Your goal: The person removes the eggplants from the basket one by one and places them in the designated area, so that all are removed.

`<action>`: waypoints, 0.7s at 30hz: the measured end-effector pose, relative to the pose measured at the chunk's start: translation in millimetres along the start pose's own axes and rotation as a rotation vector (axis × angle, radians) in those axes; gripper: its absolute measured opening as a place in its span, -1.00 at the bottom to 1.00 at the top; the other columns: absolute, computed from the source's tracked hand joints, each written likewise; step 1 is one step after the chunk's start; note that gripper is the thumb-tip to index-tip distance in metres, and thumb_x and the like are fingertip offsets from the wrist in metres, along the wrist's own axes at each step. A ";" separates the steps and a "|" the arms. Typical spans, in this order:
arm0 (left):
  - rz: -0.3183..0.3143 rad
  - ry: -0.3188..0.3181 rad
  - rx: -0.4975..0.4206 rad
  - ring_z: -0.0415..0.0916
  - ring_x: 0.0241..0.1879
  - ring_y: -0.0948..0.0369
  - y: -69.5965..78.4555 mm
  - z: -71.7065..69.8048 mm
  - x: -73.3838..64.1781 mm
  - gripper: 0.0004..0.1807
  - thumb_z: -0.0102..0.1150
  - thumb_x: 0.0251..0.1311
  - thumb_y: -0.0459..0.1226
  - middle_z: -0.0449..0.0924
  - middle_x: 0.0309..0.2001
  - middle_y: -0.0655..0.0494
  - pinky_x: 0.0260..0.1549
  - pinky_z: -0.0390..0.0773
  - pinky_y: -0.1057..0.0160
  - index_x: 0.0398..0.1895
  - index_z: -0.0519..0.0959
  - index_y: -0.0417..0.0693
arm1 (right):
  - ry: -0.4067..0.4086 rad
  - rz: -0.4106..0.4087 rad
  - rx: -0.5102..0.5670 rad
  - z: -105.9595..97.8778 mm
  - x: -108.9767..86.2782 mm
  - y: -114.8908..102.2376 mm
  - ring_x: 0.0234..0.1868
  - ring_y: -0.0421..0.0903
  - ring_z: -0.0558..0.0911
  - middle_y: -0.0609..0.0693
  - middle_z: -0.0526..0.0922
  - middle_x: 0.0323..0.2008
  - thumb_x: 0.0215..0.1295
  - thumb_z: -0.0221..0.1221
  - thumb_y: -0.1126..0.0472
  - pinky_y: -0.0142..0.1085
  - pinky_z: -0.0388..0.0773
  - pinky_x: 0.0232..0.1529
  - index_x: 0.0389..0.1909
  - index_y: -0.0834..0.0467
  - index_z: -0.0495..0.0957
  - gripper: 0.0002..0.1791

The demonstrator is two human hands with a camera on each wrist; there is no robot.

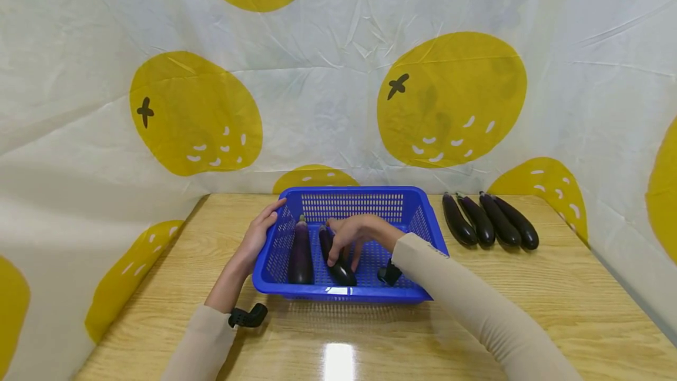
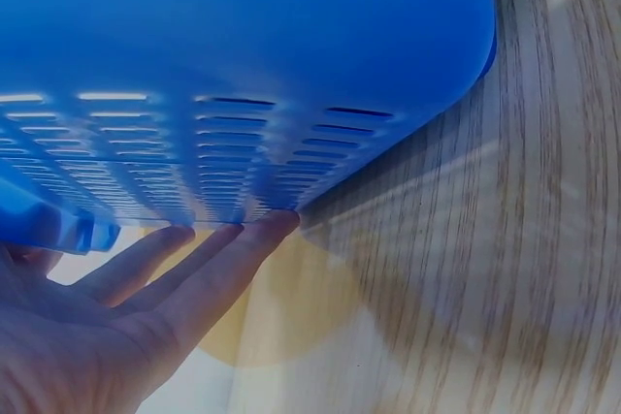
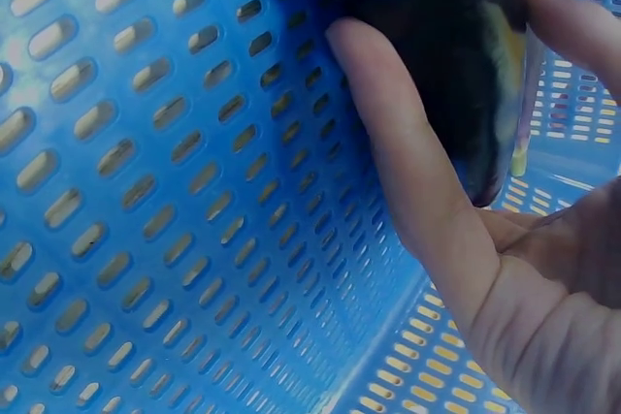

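Purple-black eggplant (image 1: 346, 277) lies in the blue basket (image 1: 296, 290), pinched by the right hand (image 1: 354, 236), while the left hand (image 1: 257, 236) touches the basket's side with straight fingers; the step looks like placing, next probably calling for release.

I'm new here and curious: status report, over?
Left hand against blue basket. Right hand gripping eggplant inside. Second eggplant beside it. Nothing visibly blocking.

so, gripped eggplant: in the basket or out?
In: the eggplant, gripped by the right hand, lies within the walls of the blue basket.
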State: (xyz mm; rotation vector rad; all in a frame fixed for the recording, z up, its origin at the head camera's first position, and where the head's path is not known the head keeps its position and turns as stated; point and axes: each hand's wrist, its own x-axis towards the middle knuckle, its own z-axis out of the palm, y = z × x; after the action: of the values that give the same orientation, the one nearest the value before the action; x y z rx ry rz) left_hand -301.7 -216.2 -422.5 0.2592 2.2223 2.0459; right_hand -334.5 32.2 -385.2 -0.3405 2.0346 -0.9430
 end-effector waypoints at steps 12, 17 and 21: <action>0.001 -0.010 -0.017 0.17 0.40 -0.13 0.1 -1.5 1.0 -0.52 -0.43 0.54 -0.06 0.09 0.48 0.00 0.24 0.30 -0.24 0.46 0.15 0.30 | -0.019 -0.021 -0.007 -7.3 -4.9 -2.7 -0.21 0.20 0.65 0.25 0.41 0.01 -0.10 0.42 0.41 0.10 0.65 -0.28 0.44 0.01 -0.12 0.16; -0.001 -0.021 -0.017 0.16 0.41 -0.14 -0.1 -1.8 1.3 -0.52 -0.44 0.54 -0.06 0.08 0.49 0.00 0.23 0.29 -0.26 0.47 0.14 0.31 | -0.011 -0.030 -0.001 -11.1 -5.2 -4.5 -0.20 0.18 0.64 0.24 0.38 0.08 -0.13 0.45 0.40 0.09 0.65 -0.29 0.44 -0.04 -0.11 0.18; 0.000 -0.020 -0.016 0.15 0.41 -0.15 -0.3 -1.6 1.2 -0.52 -0.45 0.54 -0.07 0.08 0.49 -0.01 0.23 0.29 -0.27 0.47 0.14 0.30 | -0.010 -0.048 -0.008 -13.2 -11.5 -9.5 -0.12 0.15 0.63 0.22 0.20 0.30 -0.09 0.44 0.39 0.07 0.65 -0.28 0.48 -0.10 -0.16 0.22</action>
State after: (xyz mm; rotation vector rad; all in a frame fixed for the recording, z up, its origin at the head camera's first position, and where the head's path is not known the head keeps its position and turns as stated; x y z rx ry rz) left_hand -303.2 -217.6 -422.7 0.2770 2.1934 2.0512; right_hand -339.0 38.5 -366.8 -0.3993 2.0292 -0.9607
